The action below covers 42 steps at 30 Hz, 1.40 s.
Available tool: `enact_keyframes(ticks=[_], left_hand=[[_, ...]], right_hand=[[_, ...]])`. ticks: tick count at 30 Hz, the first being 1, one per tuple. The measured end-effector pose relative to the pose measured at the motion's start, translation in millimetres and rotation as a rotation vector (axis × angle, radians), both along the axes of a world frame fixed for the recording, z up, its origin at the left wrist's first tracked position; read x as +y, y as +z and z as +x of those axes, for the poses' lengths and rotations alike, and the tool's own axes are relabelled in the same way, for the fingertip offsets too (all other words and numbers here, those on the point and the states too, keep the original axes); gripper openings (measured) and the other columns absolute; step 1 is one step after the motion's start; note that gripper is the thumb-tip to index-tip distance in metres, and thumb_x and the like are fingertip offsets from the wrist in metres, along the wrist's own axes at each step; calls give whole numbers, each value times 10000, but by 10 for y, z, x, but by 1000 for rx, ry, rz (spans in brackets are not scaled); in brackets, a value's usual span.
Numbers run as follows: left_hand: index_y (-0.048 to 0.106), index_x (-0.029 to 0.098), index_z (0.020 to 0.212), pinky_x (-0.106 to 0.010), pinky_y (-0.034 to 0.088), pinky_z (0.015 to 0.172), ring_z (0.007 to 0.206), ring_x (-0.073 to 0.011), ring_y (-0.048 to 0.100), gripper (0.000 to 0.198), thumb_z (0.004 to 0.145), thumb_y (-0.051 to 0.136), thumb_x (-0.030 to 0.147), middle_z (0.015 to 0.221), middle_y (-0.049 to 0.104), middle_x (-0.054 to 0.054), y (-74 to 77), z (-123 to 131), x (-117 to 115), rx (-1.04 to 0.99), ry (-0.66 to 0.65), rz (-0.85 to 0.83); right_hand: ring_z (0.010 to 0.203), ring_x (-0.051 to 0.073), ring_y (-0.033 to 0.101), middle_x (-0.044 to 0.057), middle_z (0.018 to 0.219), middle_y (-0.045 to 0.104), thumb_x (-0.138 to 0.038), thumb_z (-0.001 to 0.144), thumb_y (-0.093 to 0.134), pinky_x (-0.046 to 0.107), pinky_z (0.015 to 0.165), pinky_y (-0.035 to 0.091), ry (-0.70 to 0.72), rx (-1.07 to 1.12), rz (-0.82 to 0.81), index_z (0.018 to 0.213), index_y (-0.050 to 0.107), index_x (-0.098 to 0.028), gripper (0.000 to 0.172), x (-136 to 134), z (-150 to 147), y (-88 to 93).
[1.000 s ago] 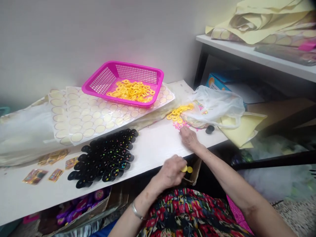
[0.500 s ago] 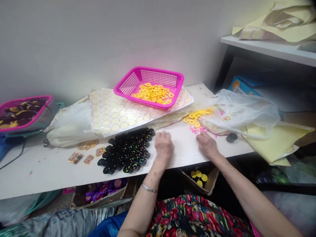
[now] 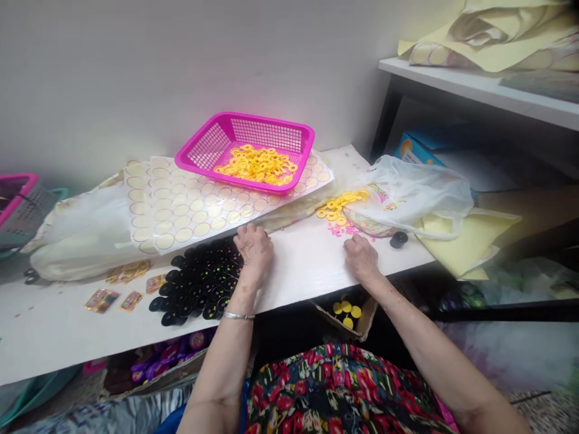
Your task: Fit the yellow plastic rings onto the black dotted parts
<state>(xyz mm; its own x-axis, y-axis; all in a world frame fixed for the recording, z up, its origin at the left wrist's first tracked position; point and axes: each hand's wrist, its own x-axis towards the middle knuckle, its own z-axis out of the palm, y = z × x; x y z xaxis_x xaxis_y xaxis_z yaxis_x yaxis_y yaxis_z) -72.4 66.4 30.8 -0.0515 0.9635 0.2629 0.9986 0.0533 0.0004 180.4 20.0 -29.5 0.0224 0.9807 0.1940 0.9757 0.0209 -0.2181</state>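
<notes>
Where the tabletop stretches in from its left end, printed packets lie just left of the black cups, which stand crowded together near the front edge. That group's long axis slants — its near end to the left by the front edge, its far end rightward by the printed sheets toward the back. The cups' mouths seem to face upward (small coloured bits show in many of them). At the group's right side is the left hand, the nearer of the two: the cups lie directly to its left, its fingers half curled over or just beside the rearmost ones. Whether it grips a cup, I cannot tell. Well to the right, near the front edge, the right hand is loosely curled; anything inside it is hidden. Pink beads lie just beyond its fingertips — toward the back edge — with yellow rings behind them. Farthest right, near the front edge, rests a lone black cup, its axis unclear.
</notes>
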Motion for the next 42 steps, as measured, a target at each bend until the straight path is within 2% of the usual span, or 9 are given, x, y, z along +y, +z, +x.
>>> enact_keyframes(ticks=[3,7,10,14,19,29,34,38,42], left_hand=[[600,175,864,-384,376,757,948,-277,478,163,737,508,221,936,600,-107,24,198,-110,-106,-176,-19],[568,193,764,-338,375,728,882,-232,517,52,725,536,208,841,614,-60,-109,523,-282,-185,-386,-104],[564,195,796,-329,381,712,863,-224,528,75,725,546,211,849,610,-57,-258,630,-336,-255,-380,-83],[574,188,836,-315,405,738,824,-202,532,115,728,558,223,841,599,-54,-395,579,-312,-387,-394,-18],[593,187,867,-303,428,736,803,-182,533,157,718,580,235,838,596,-42,-493,502,-293,-545,-460,27],[617,184,928,-253,460,690,736,-125,561,304,634,683,224,860,612,-12,-630,603,-469,-1069,-365,-81],[624,178,935,-286,457,800,843,-149,578,335,614,711,220,904,637,-29,-693,661,-497,-1124,-389,-106],[629,176,921,-283,475,760,816,-152,583,377,573,752,255,909,639,-39,-732,699,-509,-1121,-382,-133],[642,194,877,-289,474,752,799,-154,575,325,584,756,275,850,639,-21,-731,697,-517,-1067,-420,-136]], right_hand=[[745,169,500,67,793,584,-171,821,456,274,596,282,-52,114,-27,744,650,-176,208,-6,50,-10],[758,158,528,51,801,612,-165,811,464,261,622,305,-44,202,-26,772,655,-176,195,-26,119,-7],[775,159,534,50,822,622,-160,814,456,256,639,313,-23,205,-12,802,653,-178,197,-57,136,9],[775,167,523,66,810,610,-138,813,442,264,626,298,-29,123,-14,798,646,-169,207,-78,120,19],[756,162,510,59,812,606,-119,803,438,267,610,283,-52,128,-29,815,638,-170,207,-44,118,1],[773,182,484,87,798,567,-71,764,439,273,609,289,-45,-2,7,739,629,-160,211,-63,93,-5],[731,177,516,80,781,604,-63,733,440,270,592,296,-72,79,-69,765,631,-158,216,-92,116,88],[741,159,534,32,787,625,-121,766,452,251,639,338,63,288,-111,783,625,-186,186,-104,85,112],[819,178,504,56,805,589,-114,790,431,261,678,341,120,214,-54,749,628,-181,212,-122,33,66]])
